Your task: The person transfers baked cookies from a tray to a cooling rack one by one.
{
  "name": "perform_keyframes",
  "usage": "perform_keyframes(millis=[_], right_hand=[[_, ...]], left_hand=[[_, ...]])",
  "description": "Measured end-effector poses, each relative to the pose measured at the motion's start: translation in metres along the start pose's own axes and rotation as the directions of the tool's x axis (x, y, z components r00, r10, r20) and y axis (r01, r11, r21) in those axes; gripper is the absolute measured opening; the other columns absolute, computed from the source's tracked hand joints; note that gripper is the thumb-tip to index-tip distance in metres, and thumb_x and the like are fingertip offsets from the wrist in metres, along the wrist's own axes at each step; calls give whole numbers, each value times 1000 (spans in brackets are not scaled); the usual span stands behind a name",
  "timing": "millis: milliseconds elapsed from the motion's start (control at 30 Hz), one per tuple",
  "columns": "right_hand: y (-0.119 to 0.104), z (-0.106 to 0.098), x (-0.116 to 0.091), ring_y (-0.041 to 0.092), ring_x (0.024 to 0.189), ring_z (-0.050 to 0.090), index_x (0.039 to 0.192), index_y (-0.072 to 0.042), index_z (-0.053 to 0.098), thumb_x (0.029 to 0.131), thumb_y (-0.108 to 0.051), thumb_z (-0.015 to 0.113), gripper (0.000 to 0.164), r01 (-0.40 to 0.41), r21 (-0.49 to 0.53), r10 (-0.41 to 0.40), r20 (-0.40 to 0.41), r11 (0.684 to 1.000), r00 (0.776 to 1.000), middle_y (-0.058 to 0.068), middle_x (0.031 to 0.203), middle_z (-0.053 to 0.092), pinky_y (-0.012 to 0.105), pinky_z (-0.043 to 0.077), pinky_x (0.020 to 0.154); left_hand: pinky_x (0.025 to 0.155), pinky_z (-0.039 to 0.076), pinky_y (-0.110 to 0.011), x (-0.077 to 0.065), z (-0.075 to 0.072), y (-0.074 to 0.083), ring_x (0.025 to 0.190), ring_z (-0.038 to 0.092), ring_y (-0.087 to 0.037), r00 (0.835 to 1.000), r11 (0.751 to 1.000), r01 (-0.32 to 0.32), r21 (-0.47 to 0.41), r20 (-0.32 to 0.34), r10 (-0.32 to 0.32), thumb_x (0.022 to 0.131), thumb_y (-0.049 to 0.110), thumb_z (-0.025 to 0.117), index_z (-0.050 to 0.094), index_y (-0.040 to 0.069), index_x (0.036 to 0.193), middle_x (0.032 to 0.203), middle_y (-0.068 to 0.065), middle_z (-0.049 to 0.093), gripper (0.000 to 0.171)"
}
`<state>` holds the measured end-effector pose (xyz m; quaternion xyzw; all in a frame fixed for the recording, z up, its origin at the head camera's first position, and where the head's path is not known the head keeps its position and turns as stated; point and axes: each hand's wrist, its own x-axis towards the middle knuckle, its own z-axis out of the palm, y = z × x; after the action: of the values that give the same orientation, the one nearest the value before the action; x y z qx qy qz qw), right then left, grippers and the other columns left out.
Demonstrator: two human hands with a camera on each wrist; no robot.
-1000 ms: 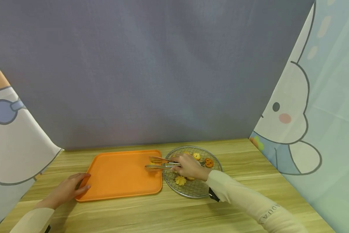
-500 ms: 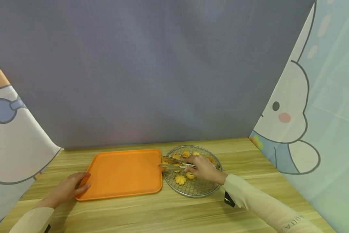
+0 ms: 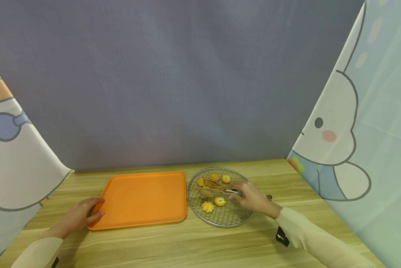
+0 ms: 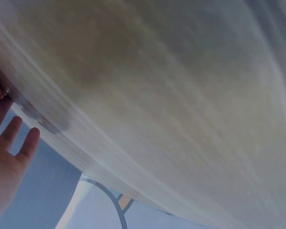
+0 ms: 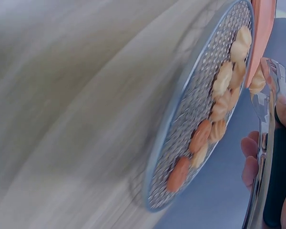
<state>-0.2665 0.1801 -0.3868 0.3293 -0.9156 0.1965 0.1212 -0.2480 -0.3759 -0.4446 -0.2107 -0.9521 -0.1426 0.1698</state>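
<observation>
My right hand [image 3: 250, 197] grips metal tongs [image 3: 232, 191] above a round wire rack [image 3: 230, 216]. In the right wrist view the tongs have dark handle grips, and a pale cookie [image 5: 257, 82] appears between their tips. Several cookies lie on the rack, among them a yellow flower-shaped cookie [image 3: 207, 207], a ring-like cookie [image 3: 220, 201] and a swirled cookie [image 3: 214, 177]. The tongs and hand hide part of them from the head view. My left hand [image 3: 74, 219] rests at the left edge of an orange tray [image 3: 143, 201], its fingers spread in the left wrist view.
Tray and rack stand side by side on a wood-grain table [image 3: 147, 245], almost touching. A grey curtain [image 3: 180, 82] closes off the back. Printed cartoon cloths [image 3: 364, 123] hang at both sides.
My right hand has drawn the tongs to the right, from over the tray's right edge to above the rack. The left hand has stayed at the tray.
</observation>
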Motion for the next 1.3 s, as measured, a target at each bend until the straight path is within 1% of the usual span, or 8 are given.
perform_keyframes(millis=[167, 433, 700, 800, 833, 967, 1233, 1300], right_hand=[[10, -6, -12, -8, 34, 19, 113, 4, 61, 82, -16, 67, 38, -18, 12, 18, -24, 1000, 1000, 23, 109, 63, 12, 29, 36], [23, -17, -32, -9, 36, 20, 111, 5, 62, 82, -15, 67, 36, -50, 24, 51, -16, 998, 999, 18, 98, 67, 14, 31, 38], [34, -24, -48, -8, 39, 30, 109, 6, 63, 78, -15, 70, 38, -50, -7, 49, -43, 999, 998, 22, 100, 66, 17, 42, 46], [36, -26, -53, -11, 38, 28, 106, 7, 64, 77, -14, 71, 36, -39, -35, 37, -52, 999, 998, 24, 100, 66, 17, 43, 51], [37, -26, -54, -10, 37, 21, 106, 8, 64, 77, -13, 71, 36, -42, -35, 41, -46, 998, 998, 24, 101, 66, 16, 42, 50], [39, -26, -59, -10, 37, 16, 104, 7, 65, 77, -13, 71, 34, -46, -41, 45, -41, 998, 998, 24, 100, 66, 15, 37, 44], [44, -27, -66, -7, 38, 26, 106, 9, 63, 78, -11, 70, 35, -39, -22, 39, -16, 999, 999, 26, 102, 65, 19, 43, 52], [45, -27, -67, -6, 40, 36, 106, 9, 63, 78, -11, 70, 35, -47, -20, 47, -14, 999, 999, 25, 103, 65, 21, 45, 55]], left_hand=[[77, 46, -58, 0, 1, 0, 96, 56, -46, 1000, 1000, -4, 10, -16, 5, 75, 22, 74, 61, 0, 109, 107, -24, 61, 43], [78, 46, -57, 0, 0, 1, 96, 57, -43, 1000, 1000, -10, 18, -20, 10, 75, 23, 74, 62, 0, 109, 106, -22, 62, 43], [76, 46, -57, -1, 0, 0, 95, 57, -44, 1000, 1000, -9, 11, -19, 9, 75, 22, 74, 62, 0, 109, 106, -22, 62, 43], [77, 47, -57, -1, 0, 1, 95, 57, -43, 1000, 1000, -5, 10, -17, 5, 75, 22, 74, 62, 0, 109, 106, -22, 62, 43], [77, 47, -57, -1, 0, 1, 96, 58, -43, 1000, 1000, -6, 12, -18, 6, 75, 22, 74, 62, 0, 109, 106, -22, 62, 43], [78, 46, -57, -1, -1, 1, 96, 57, -43, 1000, 1000, -1, 8, -12, 1, 75, 22, 74, 62, 0, 110, 107, -21, 62, 43], [77, 46, -57, -1, -1, 2, 96, 57, -44, 1000, 1000, -10, 23, -9, 10, 75, 23, 74, 61, 0, 109, 106, -22, 62, 43], [78, 46, -57, 0, -1, 2, 97, 56, -44, 1000, 1000, 3, 21, 2, -4, 75, 23, 74, 61, 0, 110, 107, -22, 61, 44]])
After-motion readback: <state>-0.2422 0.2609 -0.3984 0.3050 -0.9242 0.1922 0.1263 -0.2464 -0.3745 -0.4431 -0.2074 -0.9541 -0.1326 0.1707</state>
